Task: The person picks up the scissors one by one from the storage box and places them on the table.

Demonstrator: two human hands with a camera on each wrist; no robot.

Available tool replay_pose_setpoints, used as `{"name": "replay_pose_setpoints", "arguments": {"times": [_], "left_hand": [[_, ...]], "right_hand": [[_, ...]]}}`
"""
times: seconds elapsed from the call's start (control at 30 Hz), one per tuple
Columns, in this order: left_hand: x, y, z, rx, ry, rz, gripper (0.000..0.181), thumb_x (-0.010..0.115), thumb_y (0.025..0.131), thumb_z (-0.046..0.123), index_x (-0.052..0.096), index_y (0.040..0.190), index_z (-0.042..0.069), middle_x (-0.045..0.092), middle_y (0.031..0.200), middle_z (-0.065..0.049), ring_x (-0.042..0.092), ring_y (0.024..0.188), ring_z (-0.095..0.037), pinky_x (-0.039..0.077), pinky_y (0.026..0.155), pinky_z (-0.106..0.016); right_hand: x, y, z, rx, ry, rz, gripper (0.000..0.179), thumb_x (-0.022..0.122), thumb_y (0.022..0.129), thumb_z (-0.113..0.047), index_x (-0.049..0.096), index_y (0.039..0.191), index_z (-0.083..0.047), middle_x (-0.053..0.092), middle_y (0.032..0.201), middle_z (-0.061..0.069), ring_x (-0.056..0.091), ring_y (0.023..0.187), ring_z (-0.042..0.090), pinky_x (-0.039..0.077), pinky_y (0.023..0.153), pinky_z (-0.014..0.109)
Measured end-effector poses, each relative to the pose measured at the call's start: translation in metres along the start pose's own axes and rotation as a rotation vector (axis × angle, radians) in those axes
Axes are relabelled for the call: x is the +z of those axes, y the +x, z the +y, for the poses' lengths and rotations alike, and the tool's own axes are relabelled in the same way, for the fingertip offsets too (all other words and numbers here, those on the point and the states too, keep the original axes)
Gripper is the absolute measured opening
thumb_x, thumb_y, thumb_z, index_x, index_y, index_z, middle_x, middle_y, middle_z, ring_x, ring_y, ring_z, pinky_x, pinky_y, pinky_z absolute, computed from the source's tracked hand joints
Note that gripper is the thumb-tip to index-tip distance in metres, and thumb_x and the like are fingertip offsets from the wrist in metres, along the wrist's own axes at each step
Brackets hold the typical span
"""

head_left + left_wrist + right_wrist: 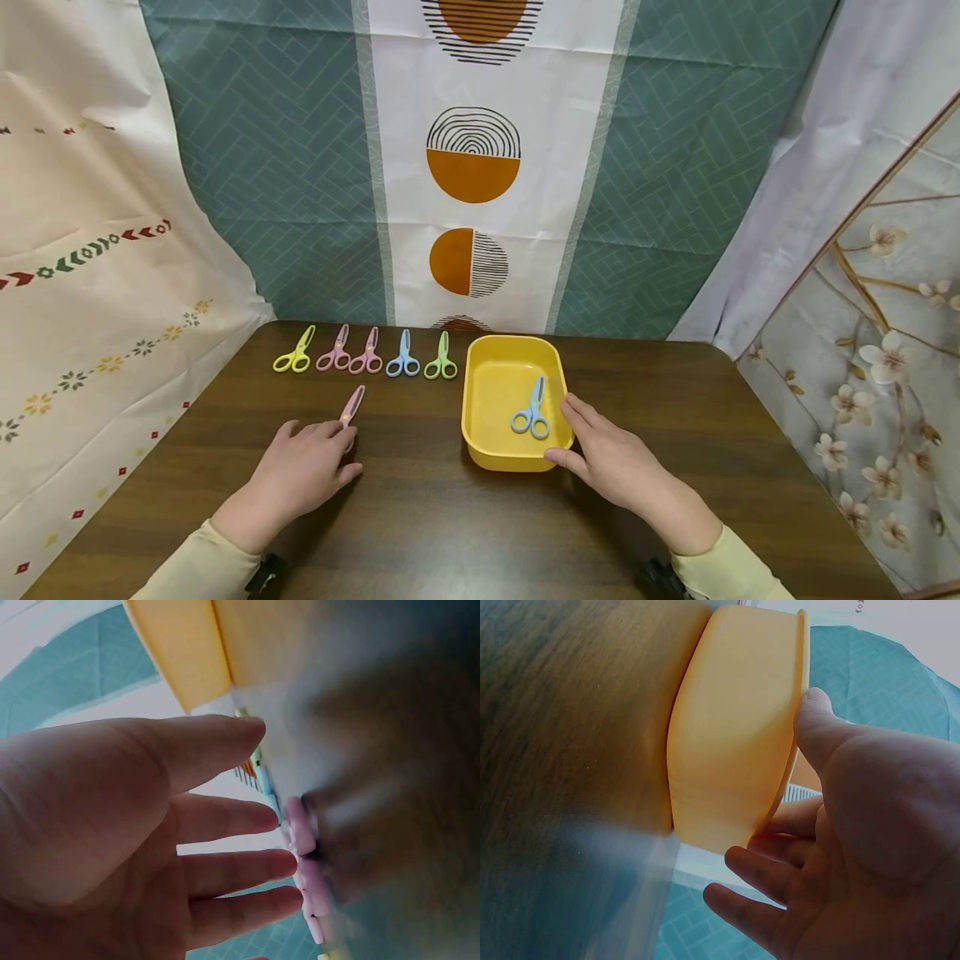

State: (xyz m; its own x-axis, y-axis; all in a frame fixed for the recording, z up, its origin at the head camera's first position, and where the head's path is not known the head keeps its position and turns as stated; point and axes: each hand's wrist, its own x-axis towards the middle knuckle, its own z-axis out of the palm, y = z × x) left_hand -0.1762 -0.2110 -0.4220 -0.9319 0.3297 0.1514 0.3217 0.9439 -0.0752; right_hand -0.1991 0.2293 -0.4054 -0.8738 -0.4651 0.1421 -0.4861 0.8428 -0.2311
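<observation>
My left hand (303, 471) reaches over a pair of pink scissors (351, 408), covering most of the handles while the blades point away. In the left wrist view its fingers are extended beside the pink handle loops (301, 826), with the thumb apart from them. At the right, a yellow plastic tray (517, 462) stands on the table with blue scissors (536, 408) lying inside. My right hand (618, 458) rests against the tray's right side with loosely extended fingers; its thumb (815, 712) touches the rim in the right wrist view.
Along the table's back edge lie yellow scissors (305, 340), two pink scissors (372, 340), blue scissors (405, 342) and green scissors (444, 343) in a row. The dark wooden table (420, 517) has patterned cloths hanging behind it and at both sides.
</observation>
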Motion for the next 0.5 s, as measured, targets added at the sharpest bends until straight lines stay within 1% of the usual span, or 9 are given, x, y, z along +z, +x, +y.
{"name": "replay_pose_setpoints", "arguments": {"times": [0.07,0.17,0.33,0.5], "left_hand": [[0.0019,0.0,0.0018,0.007,0.002,-0.029,0.047,0.083,0.098,0.043,0.076,0.127,0.006,0.074,0.133,-0.015,0.072,0.122,-0.037,0.045,0.105,-0.074],[0.0036,0.0004,0.0017,-0.001,-0.003,-0.058,0.053,0.082,0.099,0.044,0.075,0.133,0.003,0.072,0.139,-0.017,0.071,0.126,-0.038,0.043,0.108,-0.074],[0.0012,-0.0001,0.0003,-0.012,-0.011,-0.075,0.056,0.082,0.098,0.044,0.073,0.135,0.002,0.07,0.143,-0.019,0.07,0.127,-0.039,0.042,0.108,-0.075],[-0.0002,-0.0013,-0.003,-0.02,-0.016,-0.081,0.057,0.083,0.098,0.043,0.072,0.135,0.002,0.07,0.143,-0.02,0.071,0.125,-0.041,0.043,0.107,-0.075]], "right_hand": [[0.0001,-0.0005,0.0006,0.006,0.001,-0.003,0.086,0.071,0.106,-0.052,0.045,0.164,0.006,0.042,0.171,0.025,0.052,0.15,0.044,0.052,0.11,0.06],[0.0004,-0.0009,0.0013,0.01,0.005,-0.008,0.087,0.072,0.105,-0.051,0.045,0.164,0.006,0.041,0.171,0.025,0.052,0.15,0.044,0.052,0.11,0.06],[0.0005,-0.0003,0.0019,0.007,-0.001,-0.006,0.087,0.071,0.106,-0.053,0.044,0.164,0.006,0.041,0.172,0.024,0.051,0.151,0.043,0.053,0.11,0.06],[0.0001,0.0003,0.0016,0.011,0.0,-0.014,0.088,0.07,0.106,-0.054,0.044,0.165,0.005,0.04,0.172,0.024,0.051,0.151,0.043,0.052,0.11,0.06]]}}
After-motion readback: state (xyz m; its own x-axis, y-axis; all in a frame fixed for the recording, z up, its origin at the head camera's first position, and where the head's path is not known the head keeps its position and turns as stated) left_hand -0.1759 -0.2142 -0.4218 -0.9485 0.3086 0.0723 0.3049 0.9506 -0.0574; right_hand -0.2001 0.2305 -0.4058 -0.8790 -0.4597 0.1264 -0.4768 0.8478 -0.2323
